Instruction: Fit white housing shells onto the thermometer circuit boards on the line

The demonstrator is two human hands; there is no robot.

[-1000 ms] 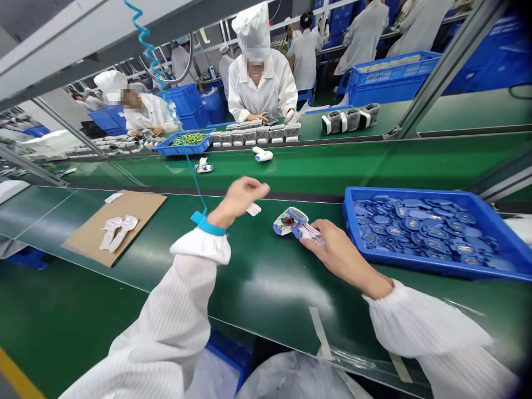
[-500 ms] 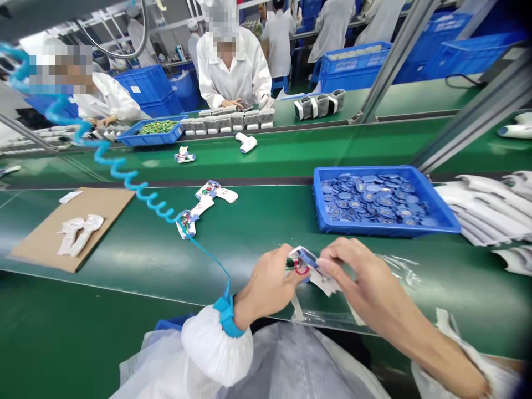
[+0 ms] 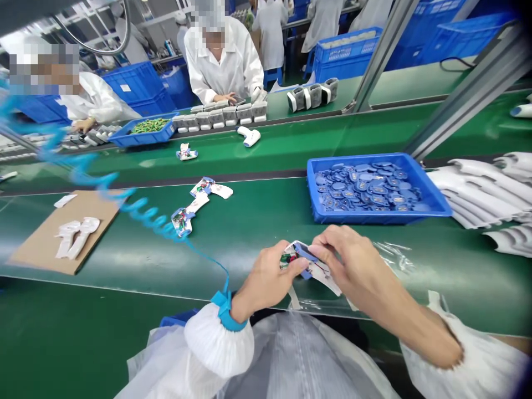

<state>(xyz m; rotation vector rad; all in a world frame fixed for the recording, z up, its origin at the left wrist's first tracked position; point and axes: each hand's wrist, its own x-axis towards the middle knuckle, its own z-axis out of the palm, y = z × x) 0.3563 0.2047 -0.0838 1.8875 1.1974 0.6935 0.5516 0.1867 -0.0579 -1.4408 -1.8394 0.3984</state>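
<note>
My left hand [image 3: 264,277] is closed around the head of an open, gun-shaped thermometer housing [image 3: 326,277], white with blue edging. A green circuit board and red wires show inside it, beside my left thumb. At the top of the head, my right hand [image 3: 353,263] pinches the edge of a blue part with a dark window [image 3: 305,252]; its fingertips partly hide the contact. The housing's white handle slants down toward the right, under my right hand. A blue wrist strap [image 3: 226,311] with a coiled cord circles my left wrist.
A blue tray [image 3: 313,208] of oval blue covers stands beyond my right hand, with stacked white shells [image 3: 477,188] beside it. Two opened housings [image 3: 183,220] lie left. Cardboard [image 3: 37,244] holds white shells. Across the green belt [image 3: 286,147], co-workers [image 3: 224,61] sit.
The blue part sits lower against the housing head, and the red wire loop is tucked farther in. My left thumb now lies across the housing. The whole view has shifted slightly.
</note>
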